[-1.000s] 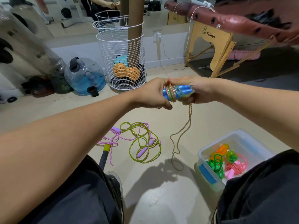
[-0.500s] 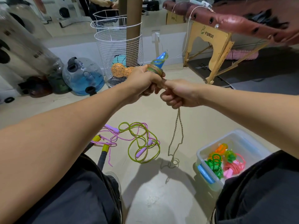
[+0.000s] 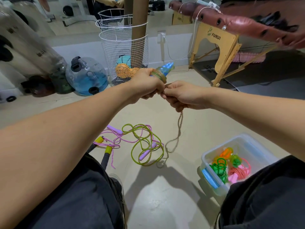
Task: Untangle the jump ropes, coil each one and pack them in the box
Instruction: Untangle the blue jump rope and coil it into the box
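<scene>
The left hand (image 3: 146,85) is curled round the blue jump-rope handles (image 3: 166,68), which stick out of the fist with their long axis slanting up and to the right, tips aimed toward the wooden bench leg (image 3: 219,52); turns of greenish-orange cord (image 3: 159,75) are wound round them just above the fist. The right hand (image 3: 183,95), touching the left, pinches the same cord between curled fingers, and the loose tail (image 3: 179,129) hangs down from it and trails in a loop onto the floor (image 3: 165,195). Lower left on the floor lies a tangle: a yellow-green rope (image 3: 145,146) in wide loops with lilac handles (image 3: 145,155), interlaced with a pink braided rope (image 3: 113,142) whose yellow-capped dark handles (image 3: 106,154) run toward the person's knee. To the right stands the clear plastic box (image 3: 212,152) with a blue latch, holding coiled orange, green and pink ropes (image 3: 231,167). A white wire basket (image 3: 123,52) stands behind the hands.
</scene>
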